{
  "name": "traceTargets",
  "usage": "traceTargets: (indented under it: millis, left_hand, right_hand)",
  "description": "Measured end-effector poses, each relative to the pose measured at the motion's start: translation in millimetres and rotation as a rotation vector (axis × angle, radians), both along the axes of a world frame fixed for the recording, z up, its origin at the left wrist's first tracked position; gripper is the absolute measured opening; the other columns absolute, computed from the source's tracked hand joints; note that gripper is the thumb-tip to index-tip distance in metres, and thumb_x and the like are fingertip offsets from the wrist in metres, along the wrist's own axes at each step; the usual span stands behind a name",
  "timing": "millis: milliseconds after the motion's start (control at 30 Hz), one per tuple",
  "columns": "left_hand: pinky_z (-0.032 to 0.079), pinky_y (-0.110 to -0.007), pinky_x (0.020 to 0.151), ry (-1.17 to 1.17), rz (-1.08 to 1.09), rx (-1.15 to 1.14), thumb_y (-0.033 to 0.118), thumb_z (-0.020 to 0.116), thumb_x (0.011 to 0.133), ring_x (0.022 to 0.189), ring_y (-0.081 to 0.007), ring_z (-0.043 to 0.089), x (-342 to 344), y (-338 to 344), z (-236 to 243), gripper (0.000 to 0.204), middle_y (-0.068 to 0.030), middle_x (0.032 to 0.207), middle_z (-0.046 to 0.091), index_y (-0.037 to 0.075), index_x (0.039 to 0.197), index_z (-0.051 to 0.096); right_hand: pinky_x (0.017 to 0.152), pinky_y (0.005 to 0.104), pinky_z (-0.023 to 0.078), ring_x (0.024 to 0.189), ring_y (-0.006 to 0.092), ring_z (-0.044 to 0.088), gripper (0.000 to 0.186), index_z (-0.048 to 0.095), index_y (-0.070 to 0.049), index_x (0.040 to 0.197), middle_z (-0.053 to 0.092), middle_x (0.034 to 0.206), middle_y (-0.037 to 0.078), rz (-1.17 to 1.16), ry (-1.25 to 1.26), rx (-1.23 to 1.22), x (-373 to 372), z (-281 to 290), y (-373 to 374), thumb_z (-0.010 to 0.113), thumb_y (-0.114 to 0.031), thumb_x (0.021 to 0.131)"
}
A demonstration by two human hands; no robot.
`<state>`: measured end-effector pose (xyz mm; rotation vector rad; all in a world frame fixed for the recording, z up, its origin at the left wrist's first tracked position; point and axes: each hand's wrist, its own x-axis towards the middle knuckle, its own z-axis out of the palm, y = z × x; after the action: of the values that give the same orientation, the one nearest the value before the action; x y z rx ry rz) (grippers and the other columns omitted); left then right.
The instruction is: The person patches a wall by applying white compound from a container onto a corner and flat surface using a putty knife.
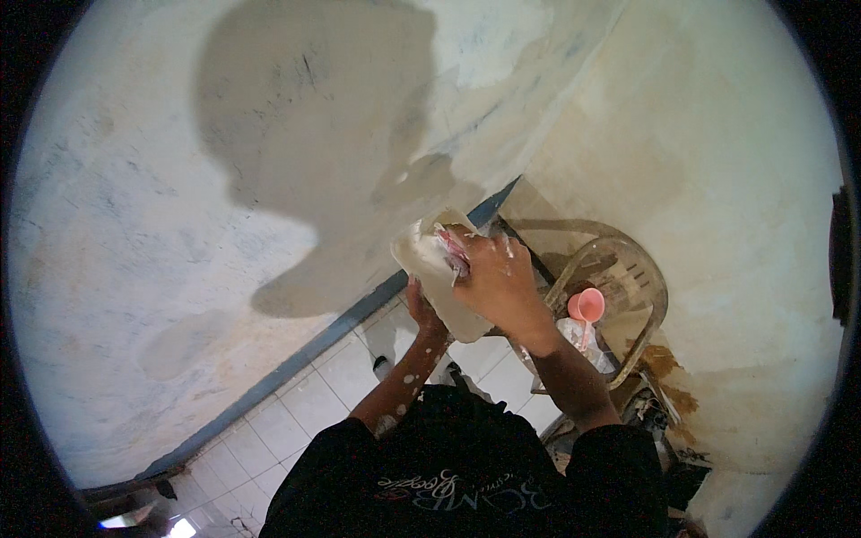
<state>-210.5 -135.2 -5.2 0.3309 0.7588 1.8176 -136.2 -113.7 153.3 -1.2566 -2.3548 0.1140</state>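
Note:
My left hand (423,309) supports a pale, rectangular plastic tray (462,316) from its left side, with most of the fingers hidden beneath it. White paste (426,244) coats the tray's far end. Over that end, my right hand (504,280) is closed around a small red-and-white tool (455,253). The fingers cover much of the tool, so its exact kind does not show. White smears mark the right hand's fingers, and white spots dot my left forearm.
A patchy white-grey wall (134,224) rises ahead and left, with a blue strip (359,314) along its base. Right of my hands stands a dirty plastic chair (659,278) bearing a pink dipper (587,305) and a white plastic bag (581,336). White tiles (309,399) cover the floor.

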Motion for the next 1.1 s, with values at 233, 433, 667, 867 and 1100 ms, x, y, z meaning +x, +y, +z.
traceTargets:
  millis: [233, 433, 667, 867, 1100]
  left_hand:
    - [0.039, -0.04, 0.091, -0.39, -0.116, 0.183, 0.046, 0.04, 0.083, 0.105, -0.0265, 0.049, -5.5, 0.2, 4.7, 0.056, -0.0122, 0.115, 0.05, 0.006, 0.121, 0.04]
    - [0.031, -0.043, 0.097, -0.412, -0.145, 0.244, 0.05, 0.036, 0.08, 0.113, -0.0284, 0.042, -12.9, 6.3, -10.6, 0.06, -0.013, 0.121, 0.046, 0.01, 0.125, 0.039]
    - [0.039, -0.038, 0.091, -0.381, -0.146, 0.15, 0.046, 0.04, 0.083, 0.103, -0.0263, 0.051, -11.8, 1.7, -14.8, 0.056, -0.0129, 0.112, 0.052, 0.005, 0.12, 0.042]
    - [0.035, -0.041, 0.095, -0.298, -0.206, 0.168, 0.042, 0.04, 0.08, 0.106, -0.0272, 0.048, -14.5, 5.8, -18.1, 0.049, -0.0112, 0.112, 0.052, 0.008, 0.115, 0.047]
    - [0.041, -0.038, 0.088, -0.372, -0.176, 0.182, 0.04, 0.039, 0.084, 0.1, -0.0267, 0.052, -13.7, 6.1, -18.5, 0.046, -0.0141, 0.108, 0.054, 0.005, 0.113, 0.047]
  right_hand:
    - [0.066, 0.0433, 0.046, 0.071, 0.0332, 0.058, 0.045, 0.059, -0.011, 0.104, 0.06, 0.073, 0.015, -0.009, 0.009, -0.108, -8.2, 11.6, -0.8, 0.059, -0.009, 0.059]
    - [0.063, 0.0419, 0.046, 0.072, 0.031, 0.059, 0.042, 0.062, -0.012, 0.101, 0.06, 0.074, 0.014, 0.079, 0.056, -0.127, -9.2, 20.8, -10.9, 0.059, -0.009, 0.059]
    - [0.063, 0.0411, 0.046, 0.071, 0.0312, 0.058, 0.041, 0.064, -0.014, 0.097, 0.06, 0.075, 0.015, 0.111, 0.008, -0.014, 1.5, 16.4, -2.9, 0.057, -0.008, 0.057]
    - [0.064, 0.0402, 0.046, 0.073, 0.0301, 0.059, 0.042, 0.065, -0.016, 0.097, 0.061, 0.078, 0.014, 0.125, -0.066, -0.105, 5.6, 15.7, -2.0, 0.057, -0.008, 0.057]
    - [0.073, 0.0419, 0.044, 0.08, 0.0341, 0.056, 0.042, 0.064, -0.016, 0.099, 0.061, 0.082, 0.016, 0.133, 0.044, -0.145, 12.0, 22.8, -13.0, 0.056, -0.009, 0.058]
